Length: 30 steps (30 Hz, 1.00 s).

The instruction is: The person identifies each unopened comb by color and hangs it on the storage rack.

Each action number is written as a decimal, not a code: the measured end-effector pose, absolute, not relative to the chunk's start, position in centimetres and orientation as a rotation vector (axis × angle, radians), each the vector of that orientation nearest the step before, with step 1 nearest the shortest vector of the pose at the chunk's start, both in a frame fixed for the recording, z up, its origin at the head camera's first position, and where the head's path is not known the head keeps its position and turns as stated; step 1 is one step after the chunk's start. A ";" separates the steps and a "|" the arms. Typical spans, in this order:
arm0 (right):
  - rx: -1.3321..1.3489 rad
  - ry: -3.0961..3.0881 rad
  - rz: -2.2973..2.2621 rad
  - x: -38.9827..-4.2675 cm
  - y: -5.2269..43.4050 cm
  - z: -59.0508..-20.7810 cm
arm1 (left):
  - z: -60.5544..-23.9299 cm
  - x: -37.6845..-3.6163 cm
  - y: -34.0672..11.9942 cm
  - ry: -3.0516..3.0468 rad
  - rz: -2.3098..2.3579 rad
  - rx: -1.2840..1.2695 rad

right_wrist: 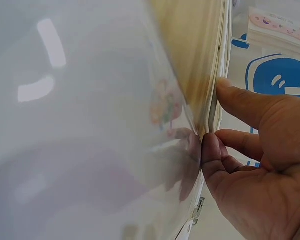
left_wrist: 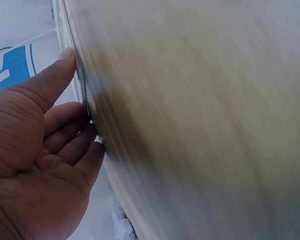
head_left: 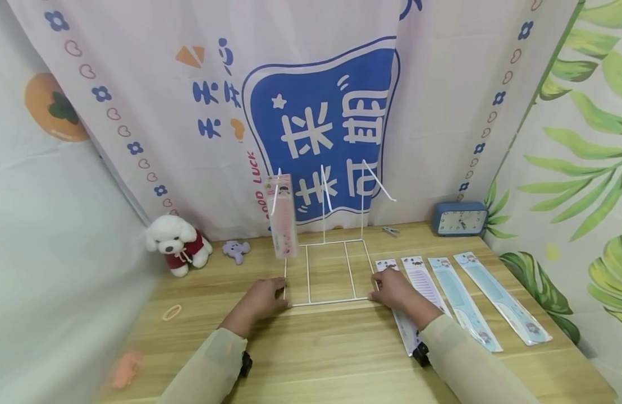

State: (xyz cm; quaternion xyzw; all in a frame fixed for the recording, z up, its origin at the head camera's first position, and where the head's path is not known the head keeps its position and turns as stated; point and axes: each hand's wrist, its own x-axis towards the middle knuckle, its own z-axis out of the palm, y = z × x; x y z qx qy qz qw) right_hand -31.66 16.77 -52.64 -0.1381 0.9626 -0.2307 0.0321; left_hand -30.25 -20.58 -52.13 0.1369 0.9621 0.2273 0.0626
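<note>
A white wire display rack (head_left: 331, 302) stands on the wooden table, with three hooks rising above its base. From the left hook hangs a long pink pack (head_left: 286, 224) in clear plastic. My left hand (head_left: 265, 297) pinches the base's front left corner; in the left wrist view the thumb and fingers of that hand (left_wrist: 35, 145) meet the wire. At the front right corner my right hand (head_left: 394, 289) pinches the wire likewise. A purple-white pack (head_left: 406, 331) lies partly under the right forearm. Its shiny wrapper (right_wrist: 65, 120) fills much of the right wrist view.
Right of my hand lie another purple pack (head_left: 423, 280) and two blue packs (head_left: 454, 292), (head_left: 498, 286). A blue clock (head_left: 460, 219) and a small clip (head_left: 390, 230) stand behind. Leftward are a plush dog (head_left: 177, 244), a purple toy (head_left: 236, 251) and a beige ring (head_left: 172, 312).
</note>
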 end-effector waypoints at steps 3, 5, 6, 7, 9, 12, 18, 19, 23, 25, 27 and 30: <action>-0.433 2.966 -0.724 -31.7 16.8 -52.7 | -52.1 -30.3 -20.6 2.907 0.670 0.387; -0.439 2.969 -0.735 -31.8 16.8 -52.7 | -52.1 -30.3 -20.6 2.908 0.668 0.372; -0.440 2.971 -0.737 -31.8 16.8 -52.7 | -52.1 -30.3 -20.6 2.907 0.668 0.368; -0.441 2.970 -0.741 -31.8 16.8 -52.7 | -52.0 -30.3 -20.6 2.906 0.671 0.364; -0.435 2.967 -0.747 -31.8 16.8 -52.6 | -52.0 -30.3 -20.6 2.904 0.676 0.358; -0.409 2.963 -0.763 -31.6 16.9 -52.5 | -52.1 -30.4 -20.6 2.902 0.677 0.356; -0.362 2.926 -1.005 -30.6 17.8 -51.8 | -52.0 -30.3 -20.5 2.899 0.682 0.350; -0.359 2.920 -1.060 -30.4 18.2 -51.7 | -52.0 -30.3 -20.5 2.898 0.682 0.351; -0.334 2.960 -1.223 -29.5 20.8 -51.5 | -51.9 -30.4 -20.4 2.905 0.689 0.352; -0.300 3.002 -1.262 -29.0 22.6 -51.3 | -51.9 -30.4 -20.3 2.904 0.703 0.341; -0.219 3.062 -1.261 -28.4 24.8 -51.0 | -51.9 -30.5 -20.3 2.908 0.706 0.339; -0.049 3.105 -1.226 -27.5 28.5 -50.7 | -51.9 -30.4 -20.5 2.908 0.710 0.330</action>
